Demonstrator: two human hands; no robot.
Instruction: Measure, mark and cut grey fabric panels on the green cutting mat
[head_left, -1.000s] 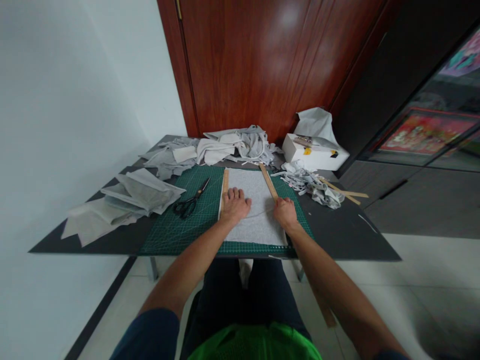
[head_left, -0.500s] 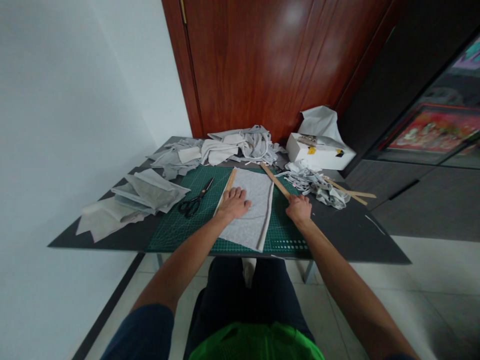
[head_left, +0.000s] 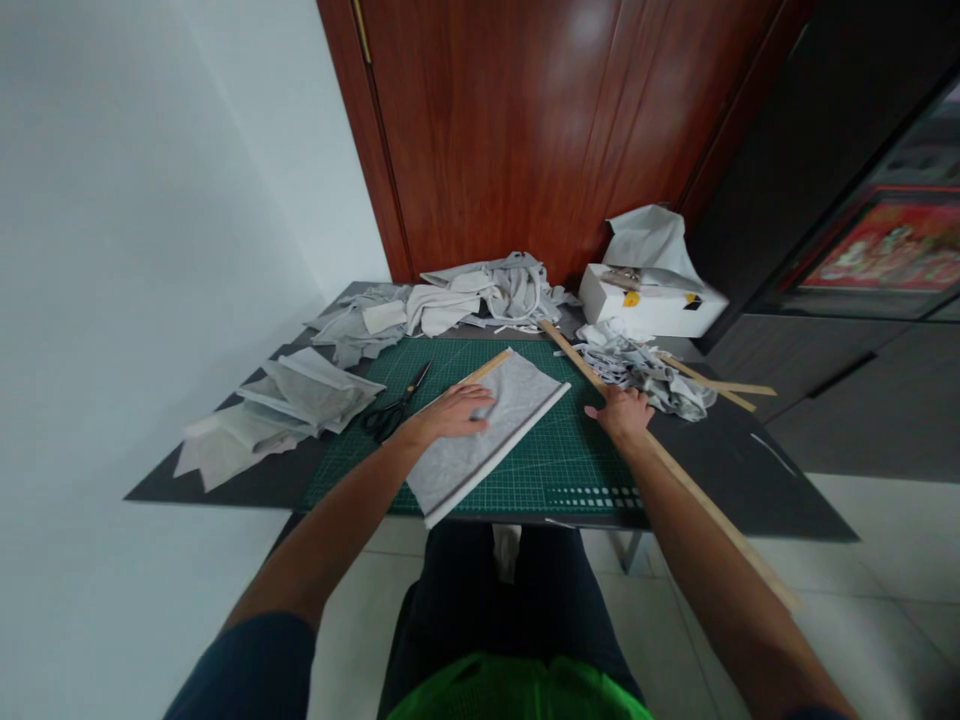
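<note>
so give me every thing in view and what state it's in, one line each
left hand: open, flat on the cloth
right hand: on the long wooden strip, grip unclear
cloth: spread flat, turned at an angle
long wooden strip: slanted, near end past the table edge
scissors: lying flat, blades look closed
cutting mat: flat
scraps: tangled
door: looks shut

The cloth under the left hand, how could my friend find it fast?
Find the dark table in front of the red-brown door, then the green mat on it. There, a light grey cloth lies slantwise under the left hand. Unlike the cloth heap and cloth stack, it's flat with a pale strip along one long edge.
</note>
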